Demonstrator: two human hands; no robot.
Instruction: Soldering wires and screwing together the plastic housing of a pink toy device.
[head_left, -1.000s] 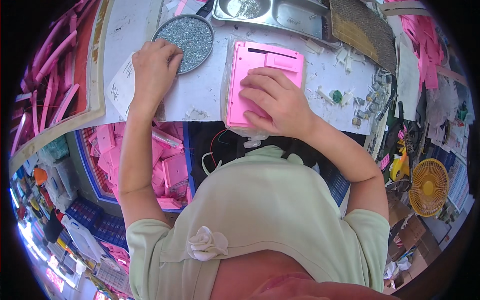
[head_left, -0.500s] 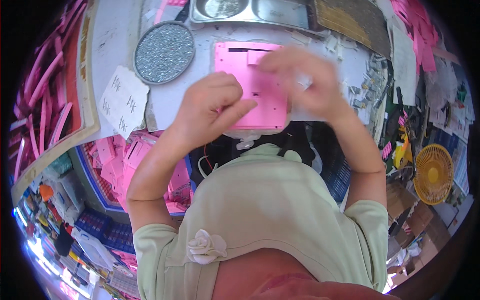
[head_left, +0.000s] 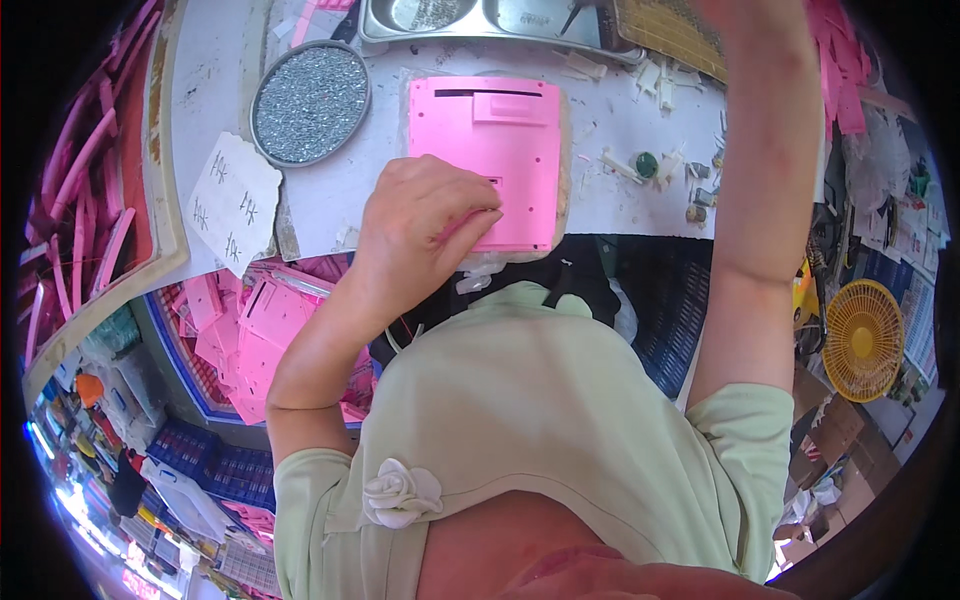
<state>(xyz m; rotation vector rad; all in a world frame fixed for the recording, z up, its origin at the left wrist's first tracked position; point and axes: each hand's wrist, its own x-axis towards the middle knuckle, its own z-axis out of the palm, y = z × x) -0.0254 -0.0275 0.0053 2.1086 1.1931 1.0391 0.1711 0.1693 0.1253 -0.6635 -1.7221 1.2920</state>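
The white worktable (head_left: 640,190) is stretching across the top of the view, and the pink plastic panel (head_left: 510,150) is lying flat on it at the near edge, right in front of the person. The left hand (head_left: 425,235) is pressing down on the panel's lower left corner, fingers (head_left: 470,205) curled together, tips touching the pink surface; nothing is showing pinched between them. Beyond and to the left of that hand, the round tray of small screws (head_left: 310,100) is sitting well apart from the panel. Nearer on the left, just beside the hand's wrist side, a torn card with tally marks (head_left: 232,203) is lying. The right forearm (head_left: 765,180) is rising to the panel's right, and the right hand is going out of view past the top edge, so its grasp is impossible to call.
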